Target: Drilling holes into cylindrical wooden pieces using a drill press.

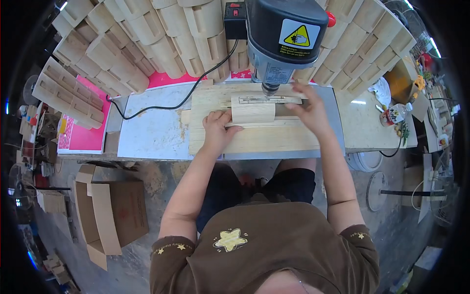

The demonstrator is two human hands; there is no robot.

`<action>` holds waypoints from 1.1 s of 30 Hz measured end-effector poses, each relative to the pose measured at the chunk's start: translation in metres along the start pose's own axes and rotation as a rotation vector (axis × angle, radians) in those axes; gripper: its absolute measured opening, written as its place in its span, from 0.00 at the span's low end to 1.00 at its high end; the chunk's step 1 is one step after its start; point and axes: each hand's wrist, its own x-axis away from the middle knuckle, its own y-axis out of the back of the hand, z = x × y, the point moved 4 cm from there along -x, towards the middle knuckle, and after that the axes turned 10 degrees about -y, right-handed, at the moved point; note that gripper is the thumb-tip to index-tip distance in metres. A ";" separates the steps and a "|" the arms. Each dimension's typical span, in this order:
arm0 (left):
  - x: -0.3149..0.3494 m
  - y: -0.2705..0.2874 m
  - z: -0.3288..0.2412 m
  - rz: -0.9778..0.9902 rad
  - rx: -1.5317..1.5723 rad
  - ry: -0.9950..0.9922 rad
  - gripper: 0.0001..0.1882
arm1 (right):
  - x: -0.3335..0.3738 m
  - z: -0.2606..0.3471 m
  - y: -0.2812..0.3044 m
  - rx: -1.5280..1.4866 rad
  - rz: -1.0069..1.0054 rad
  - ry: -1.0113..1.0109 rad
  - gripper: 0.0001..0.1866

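A pale half-round wooden piece (253, 113) lies on a flat wooden board (267, 139) under the drill press (283, 54). Its far side has a narrow slot with dark outlines. My left hand (218, 128) is closed at the left end of this piece, fingers curled and thumb stretched along the near side. To the right, my right hand (312, 110) has thumb and fingers apart around the right end of a thin wooden strip (289, 100), close to the drill chuck (270, 89). Whether its thumb touches the strip is hard to see.
Stacks of half-round wooden pieces (161, 34) stand behind and left; more (364, 46) rise at right. A black cable (169, 107) crosses the white board at left. A bottle (396, 113) lies on the right table. An open cardboard box (117, 210) sits on the floor.
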 end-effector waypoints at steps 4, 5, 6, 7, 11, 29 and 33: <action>0.002 -0.005 0.008 0.000 0.077 -0.009 0.28 | -0.041 0.037 0.064 -0.241 -0.361 0.097 0.23; 0.001 -0.006 0.010 0.023 0.093 0.008 0.28 | -0.058 0.053 0.081 -0.269 -0.442 0.113 0.23; 0.002 -0.007 0.011 0.046 0.106 0.026 0.28 | -0.077 0.078 0.087 -0.260 -0.394 0.192 0.19; 0.001 -0.008 0.010 0.052 0.111 0.020 0.28 | -0.091 0.102 0.091 -0.246 -0.352 0.270 0.16; 0.000 -0.007 0.007 0.001 0.124 0.006 0.27 | -0.118 0.142 0.079 0.231 -0.275 0.088 0.16; -0.007 0.003 -0.005 -0.087 0.087 -0.086 0.20 | 0.032 0.053 0.008 0.114 -0.430 0.272 0.07; -0.007 0.004 -0.007 -0.106 0.038 -0.115 0.20 | 0.030 0.040 0.001 0.103 -0.457 0.321 0.07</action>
